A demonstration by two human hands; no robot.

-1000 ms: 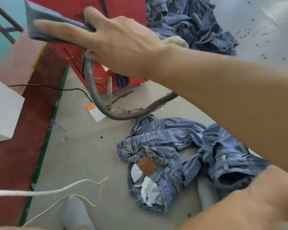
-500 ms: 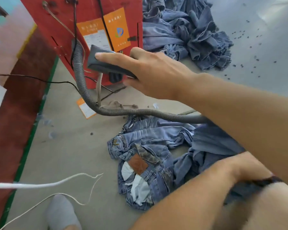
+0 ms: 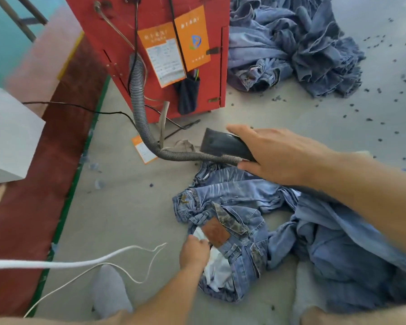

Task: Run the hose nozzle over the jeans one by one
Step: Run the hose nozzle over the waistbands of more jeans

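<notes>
The jeans (image 3: 234, 207) lie crumpled on the floor just in front of the red box (image 3: 150, 55). The waistband is pinched by the left hand (image 3: 193, 252). The nozzle (image 3: 223, 145) is gripped by the right hand (image 3: 279, 156) above them. Denim is judged soft and limp, so the waistband is probably the best hold.

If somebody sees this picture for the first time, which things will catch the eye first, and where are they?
The bright red cabinet at the top centre stands out most, with orange labels and a grey ribbed hose curving down from it. In the middle, the right hand holds the dark nozzle above crumpled jeans on the floor, while the left hand grips their waistband. A pile of jeans lies at the top right.
</notes>
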